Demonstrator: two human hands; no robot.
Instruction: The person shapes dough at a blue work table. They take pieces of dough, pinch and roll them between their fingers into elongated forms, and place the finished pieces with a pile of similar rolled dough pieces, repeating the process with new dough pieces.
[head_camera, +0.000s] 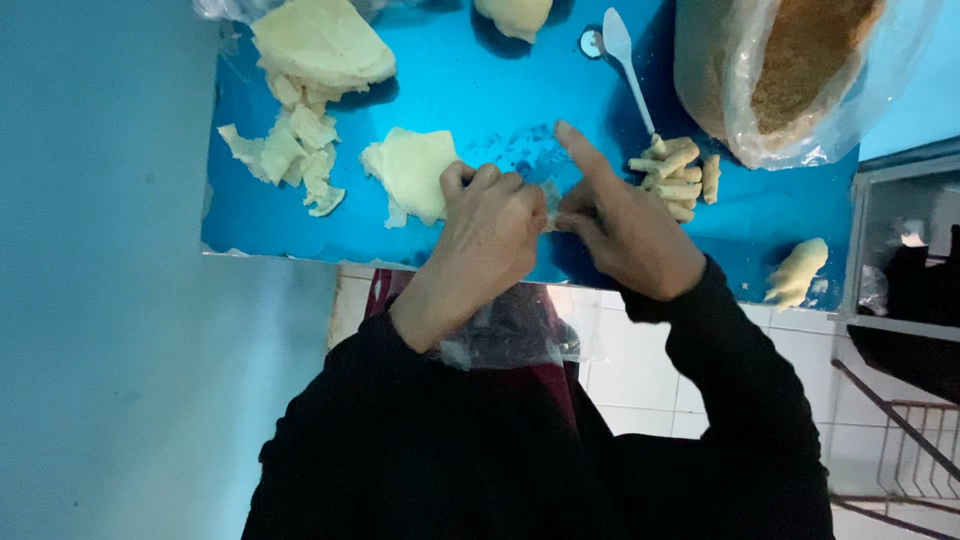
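On the blue table, the left hand and right hand pinched a thin dough piece between them at centre, finished rolls at three o'clock; overstretching might have torn it.

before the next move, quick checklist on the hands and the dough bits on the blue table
1. Left hand and right hand meet over the blue table: ok.
2. What the fingers pinch between them: cannot tell, mostly hidden.
3. Flat dough sheet beside the left hand: ok.
4. Pile of rolled sticks beside the right hand: ok.
5. White spoon lies apart from both hands: ok.
6. Bag of brown crumbs is open: ok.
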